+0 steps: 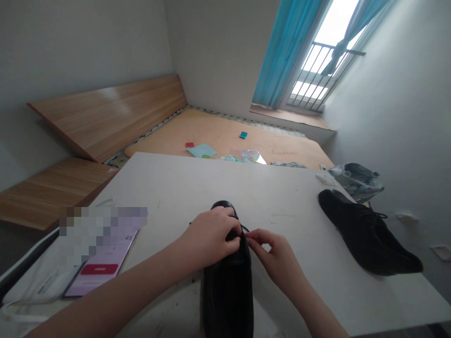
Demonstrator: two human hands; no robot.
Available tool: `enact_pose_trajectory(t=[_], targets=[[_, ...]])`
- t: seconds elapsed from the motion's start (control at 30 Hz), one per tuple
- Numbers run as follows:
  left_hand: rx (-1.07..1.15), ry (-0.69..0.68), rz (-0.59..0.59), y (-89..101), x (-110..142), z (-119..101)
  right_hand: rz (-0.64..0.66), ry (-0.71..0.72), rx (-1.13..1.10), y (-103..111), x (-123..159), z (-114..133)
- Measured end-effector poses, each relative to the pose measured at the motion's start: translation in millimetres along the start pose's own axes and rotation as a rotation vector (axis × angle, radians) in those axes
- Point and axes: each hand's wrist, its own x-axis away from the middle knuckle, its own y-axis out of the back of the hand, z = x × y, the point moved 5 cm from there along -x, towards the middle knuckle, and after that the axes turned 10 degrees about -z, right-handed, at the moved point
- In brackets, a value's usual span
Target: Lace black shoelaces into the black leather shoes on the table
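Note:
A black shoe (pixel 229 295) lies lengthwise in front of me on the white table (pixel 165 188), its toe pointing away. Across its lacing area rests my left hand (pixel 213 234), fingers curled over the upper and covering much of the laces; what those fingers grip is hidden. At the shoe's right side, my right hand (pixel 269 246) pinches a thin black shoelace (pixel 245 229) between thumb and fingertips. A second black shoe (pixel 366 232), with its lace tied in a bow, stands to the right.
On the left lie a phone (pixel 102 267) with a lit screen and a white object, partly blurred. A plastic bag (pixel 359 180) sits beyond the table's far right corner. Behind the table, a bed surface (pixel 211 124) holds a pale green packet (pixel 202 150) and small items.

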Motion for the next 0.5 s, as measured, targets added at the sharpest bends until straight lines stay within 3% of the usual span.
enact_pose_trajectory(t=[0.17,0.33,0.5], targets=[[0.002,0.026,-0.009,-0.7,0.0,1.3,-0.066,0.109,0.003,2.5,4.1,1.4],[0.059,-0.021,-0.157,22.7,1.7,-1.7,-0.072,0.313,-0.109,13.2,2.5,26.9],[0.178,-0.108,-0.18,56.1,10.5,-10.8,0.048,0.165,-0.453,15.4,-3.4,50.7]])
